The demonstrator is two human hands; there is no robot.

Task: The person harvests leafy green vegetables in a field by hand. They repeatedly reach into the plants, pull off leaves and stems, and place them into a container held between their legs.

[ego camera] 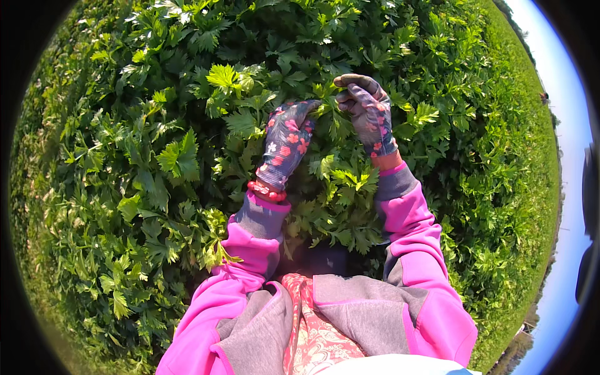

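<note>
Both hands wear dark, floral-patterned work gloves and are among leafy green plants that look like celery [347, 183]. My left hand [289, 140] points forward with its back upward, thumb and fingers drawn together at a leaf tip. Whether it grips the leaf cannot be made out. A short way to the right, my right hand [365, 110] is raised above the foliage, its fingers curled toward the left hand. Nothing plain shows in its grasp, though leaves stand right behind the fingertips. A red bead bracelet [266, 190] circles my left wrist.
Dense foliage [117, 154] surrounds me on every side, hiding the stems and soil. A detached-looking leafy sprig [218, 251] rests against my left pink sleeve [248, 251]. Toward the right rim, the green field [539, 173] runs to a line of trees under blue sky.
</note>
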